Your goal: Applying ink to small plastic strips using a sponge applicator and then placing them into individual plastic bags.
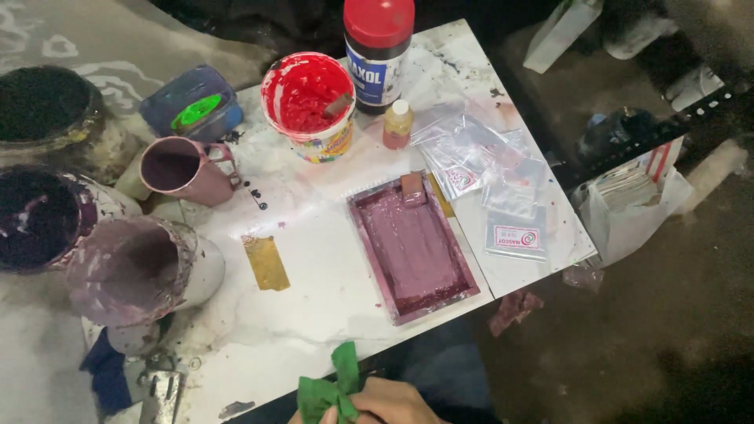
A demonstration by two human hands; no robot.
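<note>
While we look down at the table (314, 314), one hand (389, 402) shows at the bottom edge, fingers closed around a crumpled green cloth (330, 389); which hand it is we cannot tell, and no second hand is in view. Just beyond it lies a mauve-coated tray (412, 247), and farther off stands a tub of red paint (308, 102), with a mauve-smeared mug (184, 169) off to the side
</note>
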